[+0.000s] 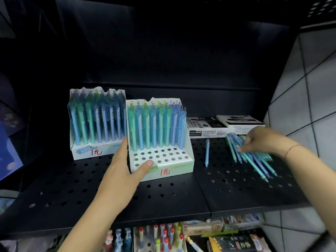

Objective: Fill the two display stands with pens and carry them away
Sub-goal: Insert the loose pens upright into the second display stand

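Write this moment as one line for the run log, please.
left hand: holding front stand | right hand: on loose pens | front stand: partly filled | back stand: full

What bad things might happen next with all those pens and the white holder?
1. The loose pens lie in a messy pile under the right hand; grabbing many at once might send some rolling toward the shelf edge.
2. The front stand is steadied only by the left hand at its corner, so pushing pens into its empty front holes might tip or slide it.
3. The single pen lying apart might get forgotten.
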Demonstrator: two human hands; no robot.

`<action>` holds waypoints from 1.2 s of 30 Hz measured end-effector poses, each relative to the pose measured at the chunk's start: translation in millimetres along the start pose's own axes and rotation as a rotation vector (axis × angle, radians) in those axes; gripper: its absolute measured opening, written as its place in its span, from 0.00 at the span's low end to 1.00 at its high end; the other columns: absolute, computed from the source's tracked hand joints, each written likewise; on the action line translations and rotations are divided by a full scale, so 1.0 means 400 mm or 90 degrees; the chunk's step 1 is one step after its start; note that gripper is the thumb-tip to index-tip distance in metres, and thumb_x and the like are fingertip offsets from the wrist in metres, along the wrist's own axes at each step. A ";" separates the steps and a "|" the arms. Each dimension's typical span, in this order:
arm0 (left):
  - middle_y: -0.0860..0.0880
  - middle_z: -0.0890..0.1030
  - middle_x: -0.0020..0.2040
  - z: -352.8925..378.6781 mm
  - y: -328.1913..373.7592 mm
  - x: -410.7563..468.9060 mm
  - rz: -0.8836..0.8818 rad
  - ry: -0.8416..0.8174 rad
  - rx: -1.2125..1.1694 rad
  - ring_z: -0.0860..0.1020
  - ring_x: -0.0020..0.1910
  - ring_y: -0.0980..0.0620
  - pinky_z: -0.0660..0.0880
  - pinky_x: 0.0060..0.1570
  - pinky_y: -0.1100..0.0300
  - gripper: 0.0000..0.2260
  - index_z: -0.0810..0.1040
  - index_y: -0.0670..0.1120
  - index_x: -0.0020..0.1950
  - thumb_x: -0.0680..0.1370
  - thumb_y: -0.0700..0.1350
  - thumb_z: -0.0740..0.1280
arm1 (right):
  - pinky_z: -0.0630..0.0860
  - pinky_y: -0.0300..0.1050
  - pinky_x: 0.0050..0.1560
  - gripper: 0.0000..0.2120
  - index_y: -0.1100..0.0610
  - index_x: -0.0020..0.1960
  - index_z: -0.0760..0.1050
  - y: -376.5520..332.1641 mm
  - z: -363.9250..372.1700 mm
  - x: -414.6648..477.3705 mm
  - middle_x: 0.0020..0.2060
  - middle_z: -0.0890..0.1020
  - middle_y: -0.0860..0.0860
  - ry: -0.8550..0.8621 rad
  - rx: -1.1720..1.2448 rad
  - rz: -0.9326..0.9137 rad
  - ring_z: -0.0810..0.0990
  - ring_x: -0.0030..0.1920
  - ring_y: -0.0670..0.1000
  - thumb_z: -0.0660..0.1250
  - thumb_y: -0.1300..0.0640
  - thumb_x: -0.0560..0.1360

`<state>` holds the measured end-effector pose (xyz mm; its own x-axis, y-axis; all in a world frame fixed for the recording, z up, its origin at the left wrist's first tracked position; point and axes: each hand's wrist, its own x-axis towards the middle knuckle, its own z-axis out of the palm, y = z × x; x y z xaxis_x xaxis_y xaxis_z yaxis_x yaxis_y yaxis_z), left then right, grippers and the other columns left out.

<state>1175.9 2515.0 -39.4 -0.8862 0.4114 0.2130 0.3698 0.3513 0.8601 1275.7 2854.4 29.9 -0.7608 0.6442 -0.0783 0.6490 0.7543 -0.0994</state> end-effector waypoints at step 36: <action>0.64 0.51 0.77 0.004 0.009 -0.004 -0.009 0.017 0.006 0.53 0.76 0.57 0.57 0.71 0.51 0.40 0.45 0.64 0.77 0.72 0.62 0.66 | 0.69 0.37 0.24 0.13 0.64 0.48 0.74 -0.063 0.039 0.058 0.22 0.72 0.51 -0.138 0.265 0.049 0.67 0.22 0.47 0.73 0.56 0.73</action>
<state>1179.0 2517.0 -37.5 -0.8984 0.3837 0.2135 0.3598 0.3648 0.8588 1241.7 2848.3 15.2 -0.7229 0.6218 -0.3014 0.6799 0.5622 -0.4708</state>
